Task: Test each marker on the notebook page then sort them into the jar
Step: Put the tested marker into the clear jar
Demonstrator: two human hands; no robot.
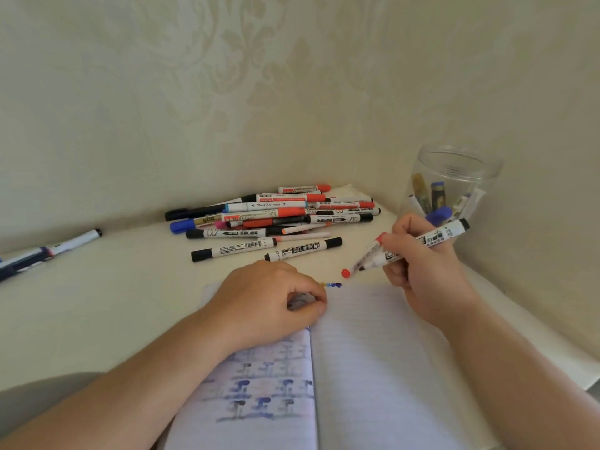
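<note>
An open lined notebook (363,352) lies in front of me, with a short row of coloured test marks (332,285) at the top of its right page. My left hand (266,300) rests on the notebook's top edge, fingers curled, pinching a small dark-grey thing (302,302) that looks like a marker cap. My right hand (418,264) grips a white marker with a black end (444,235), its dark tip just above the page's top right. A thin red-tipped marker (360,258) runs alongside it. The clear jar (454,180) behind my right hand holds several markers.
A heap of several red, black and blue markers (272,219) lies against the wall behind the notebook. A few more markers (48,251) lie at the far left. Patterned walls close the corner of the pale tabletop (97,303).
</note>
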